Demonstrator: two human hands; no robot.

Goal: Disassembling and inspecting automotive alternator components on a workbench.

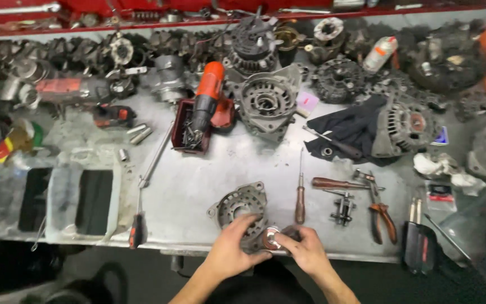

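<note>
Right fingers: closed around a small round metal part (271, 238), pinched from its right by the right hand (309, 251)
Left fingers: curled over the housing's near edge, left hand (233, 247) just left of the part
Housing: grey alternator housing (237, 207) lies flat beyond the fingers
Beside: wooden-handled screwdriver (300, 198) is seen just right of the housing
Beyond: orange drill (207, 101) well past the hands

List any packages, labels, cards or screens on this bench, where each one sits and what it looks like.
Spray can: back right, lying tilted, white with red label.
Pink card: bench middle, beside an alternator housing, small square.
Dark flat slab: left edge, black rectangle, possibly a screen.
Small packet: right front, clear with red and black.
</note>
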